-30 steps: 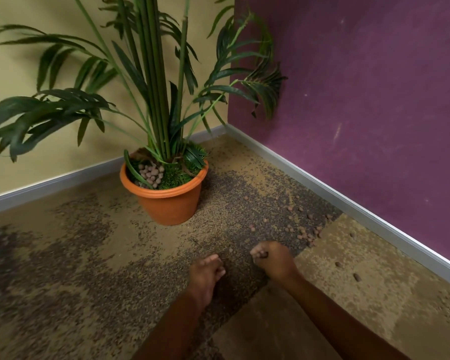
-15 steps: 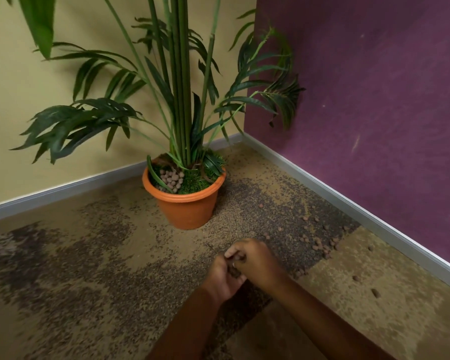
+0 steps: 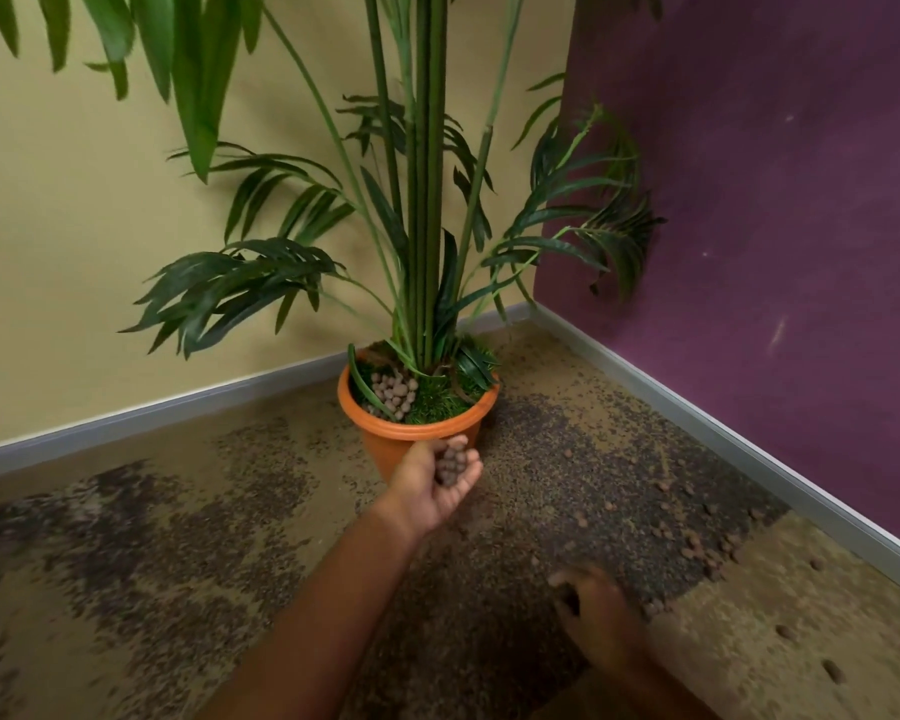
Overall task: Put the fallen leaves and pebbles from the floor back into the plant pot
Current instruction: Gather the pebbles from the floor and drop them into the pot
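Fingers of the right hand blur low over the floor near its right edge, among scattered pebbles; whether they grip one cannot be told. Farther on, the left hand cups a handful of pebbles palm-up, just short of the plant pot in the floor's far corner, apparently ready to tip them onto the pile inside.

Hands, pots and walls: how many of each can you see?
Hands: 2, the left hand cupping pebbles, and the right hand
Plant pot: 1
Walls: 2, the yellow wall and the purple wall
Total: 5
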`<action>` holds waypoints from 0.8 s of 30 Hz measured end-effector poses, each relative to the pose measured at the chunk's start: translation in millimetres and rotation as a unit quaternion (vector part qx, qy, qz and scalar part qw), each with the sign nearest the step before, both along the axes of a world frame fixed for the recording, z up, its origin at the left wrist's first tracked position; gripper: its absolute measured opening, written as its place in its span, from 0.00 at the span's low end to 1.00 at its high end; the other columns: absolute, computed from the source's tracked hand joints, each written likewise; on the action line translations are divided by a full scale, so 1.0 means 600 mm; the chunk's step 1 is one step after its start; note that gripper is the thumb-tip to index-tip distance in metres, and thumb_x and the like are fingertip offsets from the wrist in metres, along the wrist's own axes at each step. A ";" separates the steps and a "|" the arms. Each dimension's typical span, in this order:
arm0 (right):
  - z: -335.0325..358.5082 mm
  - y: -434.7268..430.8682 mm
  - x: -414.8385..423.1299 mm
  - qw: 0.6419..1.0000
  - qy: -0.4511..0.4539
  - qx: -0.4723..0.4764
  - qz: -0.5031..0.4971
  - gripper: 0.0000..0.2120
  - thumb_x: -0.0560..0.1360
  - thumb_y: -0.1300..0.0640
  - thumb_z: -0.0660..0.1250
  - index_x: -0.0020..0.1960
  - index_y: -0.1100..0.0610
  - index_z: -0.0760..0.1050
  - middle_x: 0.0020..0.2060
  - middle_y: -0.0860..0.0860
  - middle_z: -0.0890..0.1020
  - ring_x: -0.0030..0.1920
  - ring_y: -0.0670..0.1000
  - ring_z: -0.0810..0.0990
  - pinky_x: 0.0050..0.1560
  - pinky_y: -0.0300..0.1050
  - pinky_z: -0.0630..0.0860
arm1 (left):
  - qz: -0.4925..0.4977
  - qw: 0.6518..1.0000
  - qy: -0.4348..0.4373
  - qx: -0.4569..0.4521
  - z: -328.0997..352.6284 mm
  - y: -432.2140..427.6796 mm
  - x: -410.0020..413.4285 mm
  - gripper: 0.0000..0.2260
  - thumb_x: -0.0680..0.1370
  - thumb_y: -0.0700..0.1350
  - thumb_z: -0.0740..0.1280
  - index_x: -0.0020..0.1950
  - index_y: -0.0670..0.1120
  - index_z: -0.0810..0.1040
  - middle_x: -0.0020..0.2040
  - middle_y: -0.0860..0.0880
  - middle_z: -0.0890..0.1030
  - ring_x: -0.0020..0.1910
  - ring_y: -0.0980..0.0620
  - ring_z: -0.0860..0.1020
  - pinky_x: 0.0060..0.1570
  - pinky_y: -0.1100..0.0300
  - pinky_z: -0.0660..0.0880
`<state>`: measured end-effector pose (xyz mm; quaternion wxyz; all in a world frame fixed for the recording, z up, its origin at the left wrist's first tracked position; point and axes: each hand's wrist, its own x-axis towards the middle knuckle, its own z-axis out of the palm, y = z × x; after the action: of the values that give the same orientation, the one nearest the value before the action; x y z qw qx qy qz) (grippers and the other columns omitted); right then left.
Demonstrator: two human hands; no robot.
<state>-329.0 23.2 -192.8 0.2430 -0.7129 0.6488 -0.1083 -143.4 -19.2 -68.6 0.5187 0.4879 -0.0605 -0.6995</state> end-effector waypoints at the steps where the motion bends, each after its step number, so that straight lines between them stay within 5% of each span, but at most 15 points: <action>1: -0.006 0.002 -0.001 1.000 0.015 -0.002 0.007 0.15 0.77 0.60 0.60 0.63 0.54 0.73 0.66 0.52 0.70 0.68 0.49 0.68 0.66 0.35 0.62 | 0.011 1.000 0.007 -0.011 0.013 -0.007 0.009 0.15 0.82 0.39 0.52 0.39 0.37 0.73 0.37 0.43 0.72 0.36 0.50 0.72 0.56 0.63 0.77; 3: -0.014 0.002 -0.001 0.999 0.035 -0.005 0.021 0.16 0.77 0.59 0.59 0.64 0.52 0.71 0.69 0.51 0.66 0.70 0.49 0.63 0.69 0.36 0.61 | 0.038 0.999 -0.001 -0.029 0.036 -0.022 0.029 0.14 0.82 0.39 0.52 0.49 0.34 0.75 0.41 0.41 0.73 0.41 0.48 0.74 0.70 0.54 0.67; 5: -0.018 0.000 0.000 0.998 0.052 -0.007 0.030 0.15 0.77 0.58 0.58 0.64 0.51 0.70 0.70 0.50 0.64 0.71 0.49 0.61 0.69 0.38 0.61 | 0.084 0.996 -0.008 -0.040 0.056 -0.038 0.048 0.16 0.83 0.41 0.51 0.60 0.33 0.73 0.45 0.40 0.74 0.48 0.45 0.76 0.71 0.52 0.67; 7: -0.023 -0.002 -0.001 0.998 0.060 -0.008 0.037 0.16 0.77 0.58 0.59 0.64 0.50 0.70 0.70 0.50 0.63 0.72 0.50 0.59 0.70 0.39 0.60 | 0.127 0.991 -0.001 -0.049 0.075 -0.053 0.066 0.16 0.83 0.42 0.51 0.53 0.33 0.74 0.46 0.39 0.75 0.46 0.45 0.75 0.71 0.53 0.66; 11: -0.031 -0.006 -0.008 0.997 0.057 -0.009 0.054 0.17 0.76 0.59 0.60 0.64 0.51 0.70 0.71 0.50 0.63 0.73 0.50 0.58 0.71 0.38 0.58 | 0.161 0.984 0.013 -0.071 0.111 -0.073 0.085 0.20 0.83 0.44 0.49 0.71 0.36 0.65 0.72 0.39 0.68 0.71 0.43 0.67 0.71 0.52 0.63; 15: -0.029 -0.007 -0.015 0.996 0.059 0.001 0.069 0.17 0.76 0.58 0.60 0.64 0.50 0.69 0.71 0.50 0.63 0.73 0.49 0.58 0.71 0.39 0.59 | 0.148 0.985 0.012 -0.093 0.137 -0.077 0.088 0.23 0.83 0.48 0.49 0.74 0.37 0.60 0.74 0.39 0.65 0.73 0.42 0.65 0.72 0.50 0.59; 20: -0.026 -0.004 -0.018 0.996 0.060 0.006 0.064 0.17 0.76 0.59 0.60 0.64 0.51 0.69 0.70 0.51 0.63 0.72 0.49 0.60 0.70 0.38 0.60 | 0.101 0.991 -0.007 -0.091 0.129 -0.074 0.087 0.24 0.82 0.51 0.48 0.73 0.38 0.63 0.70 0.39 0.70 0.70 0.42 0.69 0.69 0.49 0.64; 24: -0.024 0.001 -0.018 0.998 0.046 -0.003 0.049 0.16 0.76 0.62 0.59 0.63 0.53 0.71 0.70 0.52 0.64 0.71 0.49 0.61 0.70 0.38 0.59 | 0.076 0.979 -0.154 -0.113 0.089 -0.065 0.062 0.19 0.82 0.49 0.49 0.46 0.42 0.76 0.39 0.43 0.81 0.43 0.48 0.76 0.48 0.55 0.73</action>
<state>-339.5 23.9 -207.4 0.2159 -0.7485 0.6236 -0.0651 -106.0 -58.4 -15.0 0.6067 0.5313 -0.1811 -0.5629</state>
